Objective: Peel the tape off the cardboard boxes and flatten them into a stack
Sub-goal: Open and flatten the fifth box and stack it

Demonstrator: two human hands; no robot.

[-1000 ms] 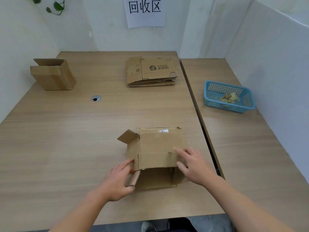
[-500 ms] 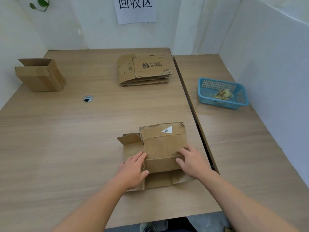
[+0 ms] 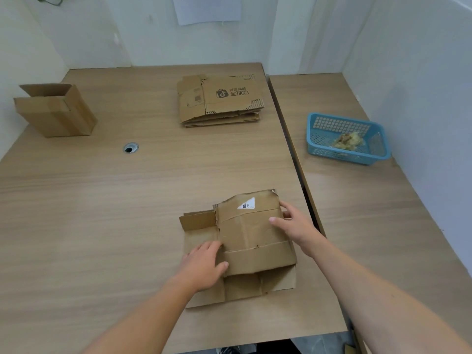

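- Forearms reach in from the near edge of the wooden table (image 3: pixel 102 226), both bare, toward a flattened cardboard box (image 3: pixel 251 233) lying near the table's right side.
- Left hand (image 3: pixel 204 267) lies palm down on the box's near left part, fingers spread flat and the thumb laid over the edge of the upper panel; it presses rather than closes around anything.
- Right hand (image 3: pixel 296 226) grips the box's right edge, thumb on top of the panel and fingers curled round the side.
- Torn white label (image 3: pixel 246 203) shows near the box's far edge, and a loose flap sticks out to the left.
- Blue plastic basket (image 3: pixel 319 139) sits on the adjoining table to the right, holding a crumpled wad of peeled tape (image 3: pixel 348 142).
- Round cable hole (image 3: pixel 130 148) lies in the tabletop at left.
- Stack of flattened boxes (image 3: pixel 219 100) rests at the far middle, the top one printed with a logo.
- Unflattened cardboard box (image 3: pixel 55 109) stands at the far left, its top flap open.
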